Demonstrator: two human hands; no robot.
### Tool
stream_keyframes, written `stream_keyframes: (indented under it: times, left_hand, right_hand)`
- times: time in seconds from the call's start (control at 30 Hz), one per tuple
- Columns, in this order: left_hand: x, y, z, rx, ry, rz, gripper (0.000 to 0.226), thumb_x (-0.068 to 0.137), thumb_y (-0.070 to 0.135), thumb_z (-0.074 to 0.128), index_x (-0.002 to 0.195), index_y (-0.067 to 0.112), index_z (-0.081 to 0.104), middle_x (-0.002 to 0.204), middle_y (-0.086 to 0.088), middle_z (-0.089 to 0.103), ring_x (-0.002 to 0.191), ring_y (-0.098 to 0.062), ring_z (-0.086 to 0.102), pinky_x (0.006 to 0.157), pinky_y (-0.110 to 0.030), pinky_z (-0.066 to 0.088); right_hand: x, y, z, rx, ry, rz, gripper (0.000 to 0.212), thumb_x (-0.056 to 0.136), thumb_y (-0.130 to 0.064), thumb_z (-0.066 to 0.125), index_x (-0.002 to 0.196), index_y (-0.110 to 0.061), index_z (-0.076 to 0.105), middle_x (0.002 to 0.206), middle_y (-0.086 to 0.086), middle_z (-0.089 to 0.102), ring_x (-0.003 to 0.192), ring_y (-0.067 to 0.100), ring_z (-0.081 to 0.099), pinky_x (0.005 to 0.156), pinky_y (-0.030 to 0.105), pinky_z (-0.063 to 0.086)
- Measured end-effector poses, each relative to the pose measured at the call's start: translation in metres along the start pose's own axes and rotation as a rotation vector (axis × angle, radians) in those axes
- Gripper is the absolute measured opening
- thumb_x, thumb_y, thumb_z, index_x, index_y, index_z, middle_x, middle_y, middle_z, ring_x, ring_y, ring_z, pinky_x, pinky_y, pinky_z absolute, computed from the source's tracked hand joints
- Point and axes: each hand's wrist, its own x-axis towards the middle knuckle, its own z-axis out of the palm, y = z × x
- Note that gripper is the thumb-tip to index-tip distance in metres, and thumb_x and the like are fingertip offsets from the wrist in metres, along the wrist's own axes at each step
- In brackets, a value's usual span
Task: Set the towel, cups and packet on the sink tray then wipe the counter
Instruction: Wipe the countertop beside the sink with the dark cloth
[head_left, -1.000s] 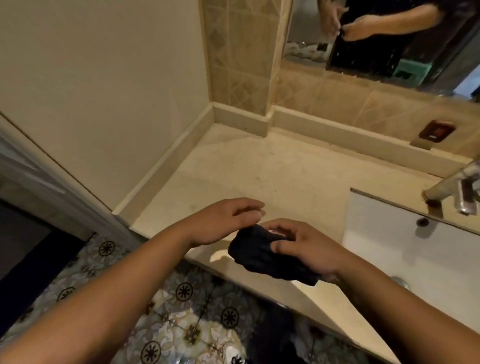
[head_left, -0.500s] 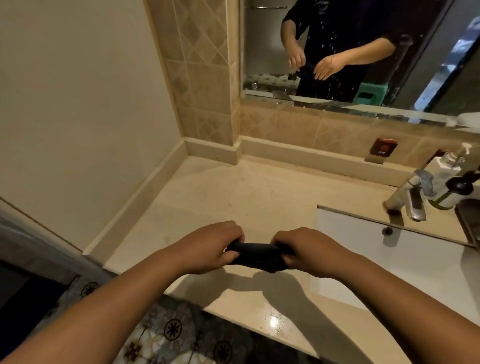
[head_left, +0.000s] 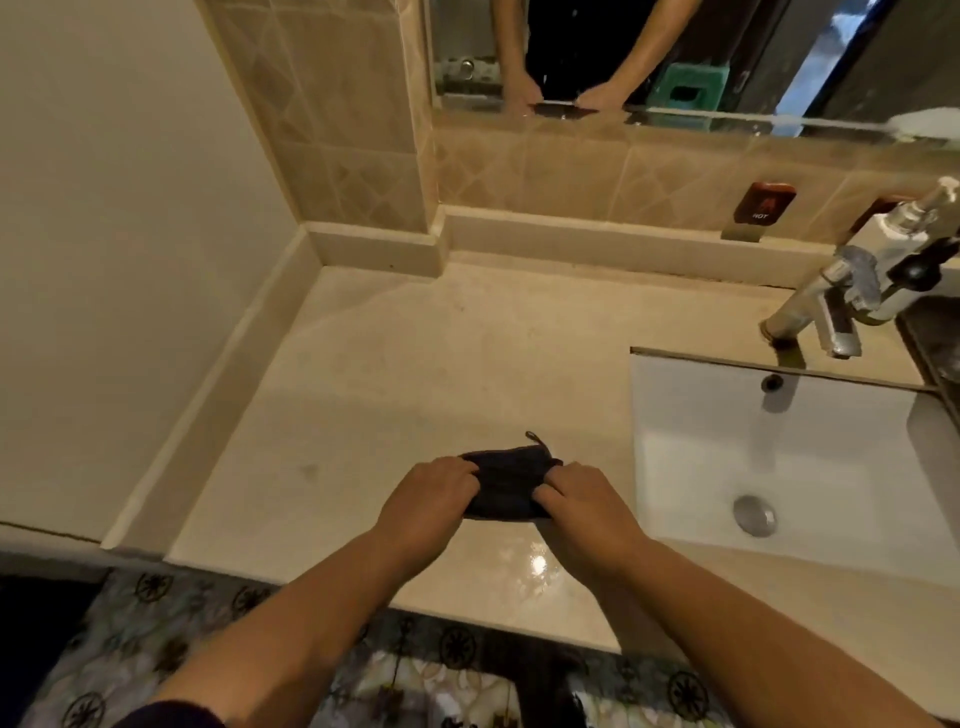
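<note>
A small dark cloth lies folded flat on the beige counter, near its front edge and left of the sink. My left hand grips the cloth's left end and my right hand grips its right end, both pressing it onto the counter. A short loop sticks out at the cloth's far right corner. No cups, packet or towel are in view. A dark tray edge shows at the far right, behind the sink.
A white rectangular sink sits right of the cloth, with a chrome faucet and a white pump bottle behind it. A tiled wall and mirror run along the back. A cream wall bounds the left. Patterned floor lies below the counter edge.
The cloth went from bunched in my right hand, to rolled between both hands above the counter, to lying flat on the counter under both hands. The view tilted down.
</note>
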Motion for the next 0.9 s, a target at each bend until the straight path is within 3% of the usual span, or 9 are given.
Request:
stream_keyframes:
  times: [0.1,0.2,0.3,0.37,0.43,0.57,0.77,0.83,0.9]
  left_hand:
    - [-0.019,-0.004,0.013,0.01,-0.03,0.033,0.025,0.084,0.014,0.06,0.108,0.014,0.067,0.133,-0.008,0.06,0.117,-0.029,0.056,0.093,-0.043,0.047]
    - [-0.035,-0.003,0.018,-0.02,-0.025,0.056,0.04,0.087,0.039,0.052,0.118,0.016,0.062,0.14,-0.007,0.053,0.126,-0.027,0.048,0.102,-0.043,0.038]
    - [-0.037,0.006,0.021,-0.048,0.011,0.023,0.059,0.087,0.05,0.045,0.132,0.013,0.052,0.148,-0.012,0.045,0.137,-0.034,0.039,0.111,-0.05,0.031]
    - [-0.03,0.011,0.026,-0.003,-0.046,-0.015,0.075,0.092,0.056,0.034,0.153,0.013,0.024,0.163,-0.009,0.016,0.149,-0.034,0.013,0.119,-0.053,0.011]
    - [-0.025,0.014,0.032,0.057,-0.138,-0.04,0.08,0.095,0.062,0.021,0.156,0.015,-0.001,0.165,-0.005,-0.009,0.151,-0.029,-0.009,0.119,-0.054,-0.005]
    - [-0.03,0.009,0.044,0.107,-0.238,-0.09,0.08,0.096,0.064,0.013,0.154,0.015,-0.013,0.163,-0.005,-0.017,0.149,-0.025,-0.02,0.116,-0.053,-0.014]
    - [-0.026,0.01,0.035,0.087,-0.297,-0.119,0.08,0.096,0.061,0.02,0.155,0.015,-0.009,0.164,-0.005,-0.014,0.15,-0.025,-0.014,0.116,-0.054,-0.01]
    - [-0.024,0.009,0.024,0.028,-0.356,-0.135,0.079,0.095,0.059,0.024,0.156,0.017,-0.005,0.165,-0.005,-0.009,0.151,-0.026,-0.008,0.118,-0.054,-0.003]
    - [-0.02,0.008,0.008,-0.046,-0.409,-0.15,0.079,0.092,0.058,0.028,0.156,0.018,0.004,0.165,-0.007,0.003,0.15,-0.029,0.006,0.117,-0.054,0.008]
  right_hand:
    - [-0.019,-0.012,0.014,0.038,-0.059,0.053,0.019,0.086,-0.039,0.058,0.094,-0.025,0.067,0.092,-0.005,0.063,0.081,0.017,0.053,0.073,0.034,0.043]
    - [-0.022,-0.015,0.008,0.056,-0.054,0.041,0.033,0.088,-0.051,0.052,0.094,-0.024,0.07,0.089,-0.004,0.064,0.08,0.017,0.054,0.074,0.038,0.045]
    - [-0.017,-0.017,0.003,0.019,-0.002,0.037,0.049,0.092,-0.05,0.048,0.121,-0.015,0.064,0.122,0.007,0.064,0.109,0.028,0.057,0.094,0.046,0.045]
    - [-0.009,-0.02,0.006,-0.04,-0.117,0.073,0.066,0.094,-0.055,0.037,0.142,-0.011,0.044,0.15,0.013,0.041,0.137,0.034,0.036,0.112,0.054,0.025]
    - [-0.008,-0.021,0.014,-0.087,-0.267,0.089,0.078,0.094,-0.063,0.021,0.153,-0.013,0.018,0.161,0.01,0.012,0.148,0.029,0.008,0.117,0.052,0.002]
    - [-0.017,-0.015,0.031,-0.124,-0.354,0.107,0.082,0.092,-0.069,0.008,0.153,-0.017,-0.005,0.163,0.007,-0.003,0.148,0.023,-0.012,0.117,0.052,-0.01]
    - [-0.008,-0.017,0.018,-0.027,-0.417,0.142,0.085,0.089,-0.07,0.014,0.154,-0.016,0.003,0.163,0.005,0.004,0.148,0.024,-0.001,0.117,0.053,-0.004]
    - [0.004,-0.015,0.002,0.03,-0.458,0.134,0.077,0.089,-0.066,0.021,0.149,-0.018,0.026,0.155,0.003,0.029,0.142,0.027,0.024,0.111,0.05,0.019]
    - [0.021,-0.013,-0.018,0.08,-0.535,0.134,0.055,0.091,-0.059,0.033,0.127,-0.02,0.049,0.126,0.004,0.056,0.113,0.027,0.052,0.09,0.042,0.038]
